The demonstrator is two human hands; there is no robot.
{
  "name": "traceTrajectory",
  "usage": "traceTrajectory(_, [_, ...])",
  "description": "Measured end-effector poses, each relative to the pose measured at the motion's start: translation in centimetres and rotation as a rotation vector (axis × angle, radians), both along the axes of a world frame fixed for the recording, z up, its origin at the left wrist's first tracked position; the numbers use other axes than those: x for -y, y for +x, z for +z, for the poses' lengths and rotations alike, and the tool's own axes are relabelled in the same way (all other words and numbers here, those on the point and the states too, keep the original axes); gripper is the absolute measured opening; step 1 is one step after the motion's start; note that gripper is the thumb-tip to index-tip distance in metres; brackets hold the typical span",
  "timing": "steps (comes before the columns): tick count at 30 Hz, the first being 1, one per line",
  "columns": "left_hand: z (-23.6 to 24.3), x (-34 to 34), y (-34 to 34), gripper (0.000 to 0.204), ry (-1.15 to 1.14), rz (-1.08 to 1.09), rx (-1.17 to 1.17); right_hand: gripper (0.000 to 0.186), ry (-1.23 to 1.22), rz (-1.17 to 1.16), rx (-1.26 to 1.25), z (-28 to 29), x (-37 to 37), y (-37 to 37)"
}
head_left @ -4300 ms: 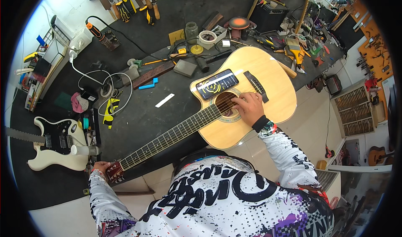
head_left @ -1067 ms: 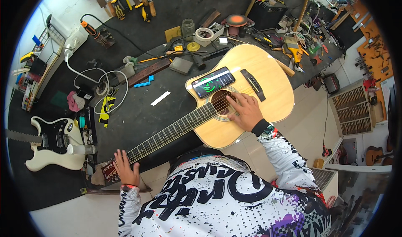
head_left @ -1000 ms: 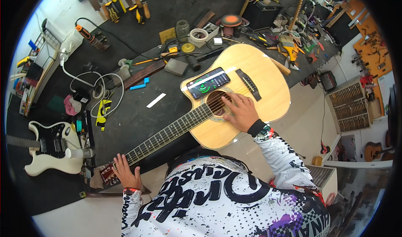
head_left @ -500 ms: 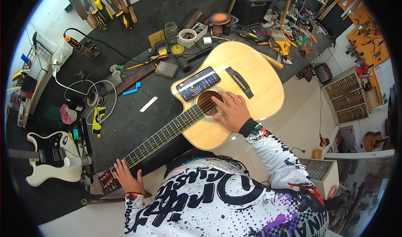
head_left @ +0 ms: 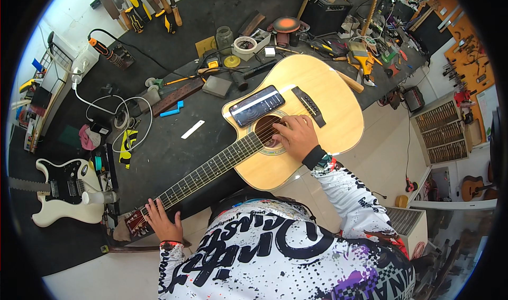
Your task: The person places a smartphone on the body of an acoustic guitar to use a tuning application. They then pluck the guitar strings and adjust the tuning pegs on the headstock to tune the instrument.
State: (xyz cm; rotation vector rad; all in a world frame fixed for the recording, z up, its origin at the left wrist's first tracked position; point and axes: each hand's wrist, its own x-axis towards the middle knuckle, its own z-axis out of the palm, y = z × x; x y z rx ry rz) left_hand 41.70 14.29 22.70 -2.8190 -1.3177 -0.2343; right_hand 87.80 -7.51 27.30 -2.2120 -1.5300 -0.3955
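An acoustic guitar [head_left: 330,106] with a pale top lies on its back across the bench, its neck running down to the left. My right hand [head_left: 297,136] is over the strings beside the sound hole [head_left: 267,128]. Its fingers are bent and somewhat apart, and I see nothing held in them. My left hand [head_left: 163,221] lies across the strings at the headstock end of the neck, fingers stretched and thumb apart. Just past it shows the reddish headstock [head_left: 136,223], resting near the bench's edge. A smartphone [head_left: 256,105] with a dark lit screen rests on the guitar top above the sound hole.
A white electric guitar body [head_left: 69,194] lies at the far left. Behind the acoustic guitar are a grey block [head_left: 217,86], a glass jar [head_left: 224,38], a tape roll [head_left: 245,45] and a brush [head_left: 359,51]. A white cable [head_left: 106,109] loops on the left. A white strip [head_left: 192,129] lies near the neck.
My right hand's spread fingers have curled in over the strings. The phone's screen has dimmed and its pattern has changed. My left hand stays on the neck; the whole view has shifted slightly.
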Motion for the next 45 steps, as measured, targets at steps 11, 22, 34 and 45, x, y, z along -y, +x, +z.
traceTrajectory(11, [0.1, 0.2, -0.1, 0.093, -0.013, 0.031, 0.015, 0.025, 0.061, 0.008, 0.015, 0.0, -0.1, 0.3])
traceTrajectory(22, [1.3, -8.2, -5.8, 0.073, 0.139, 0.147, 0.113, 0.025, 0.07, 0.005, -0.021, -0.5, -0.1, 0.3])
traceTrajectory(34, [-2.8, -25.1, -18.6, 0.046, -0.397, 0.354, -0.02, 0.031, 0.069, -0.003, 0.002, -0.2, -0.5, -0.2])
traceTrajectory(45, [-1.8, -23.7, -18.1, 0.031, -0.607, 0.352, -0.097, 0.023, 0.09, -0.03, -0.028, -0.7, -0.4, 0.0])
